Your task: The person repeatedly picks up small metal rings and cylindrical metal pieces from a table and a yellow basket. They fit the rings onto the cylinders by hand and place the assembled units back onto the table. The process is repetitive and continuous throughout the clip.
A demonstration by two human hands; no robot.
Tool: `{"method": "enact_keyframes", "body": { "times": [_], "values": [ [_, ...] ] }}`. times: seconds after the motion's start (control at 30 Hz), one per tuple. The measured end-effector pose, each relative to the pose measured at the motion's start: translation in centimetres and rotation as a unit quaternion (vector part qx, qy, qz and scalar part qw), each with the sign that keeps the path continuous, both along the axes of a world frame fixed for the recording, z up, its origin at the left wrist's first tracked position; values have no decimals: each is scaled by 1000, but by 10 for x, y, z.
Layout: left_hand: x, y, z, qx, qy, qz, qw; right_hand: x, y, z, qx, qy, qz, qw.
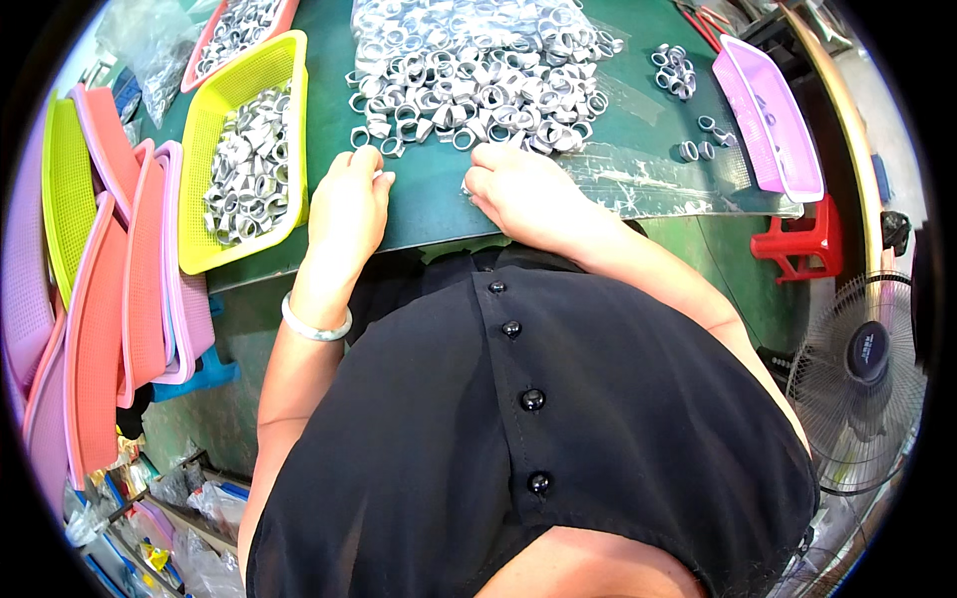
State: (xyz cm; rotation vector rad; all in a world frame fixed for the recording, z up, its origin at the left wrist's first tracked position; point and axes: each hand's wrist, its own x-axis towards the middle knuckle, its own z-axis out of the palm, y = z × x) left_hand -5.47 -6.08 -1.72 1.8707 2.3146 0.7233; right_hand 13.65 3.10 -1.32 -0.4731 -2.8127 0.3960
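A large heap of small grey ring-shaped parts (478, 95) lies on the green table, its far side under clear plastic. At the heap's near left edge is my left hand (349, 209), fingers closed in a pinch; what they hold, if anything, is hidden. My right hand (528, 194) is curled at the near edge of the heap, and a sliver of something pale grey shows at its fingertips, too small to name. The two hands are apart. Left of my left hand, a yellow-green basket (298, 149) holds many of the same parts.
A pink basket (189, 70) of parts stands behind the yellow-green one. To the right are loose clusters of rings (674, 72) and a purple basket (807, 169) with a few pieces. Stacked baskets (95, 329) crowd the left; a red stool (812, 239) and fan (862, 359) stand right.
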Motion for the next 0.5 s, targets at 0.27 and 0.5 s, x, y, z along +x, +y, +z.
{"method": "enact_keyframes", "body": {
  "times": [0.27, 0.5],
  "values": [
    [0, -7, -3, 5, -208, -60, 976, 0, -3, -3, -108, 90, -14, 990],
    [30, -3, -11, 96, -491, -168, 849, 6, -6, -4, -366, 249, -24, 896]
  ]
}}
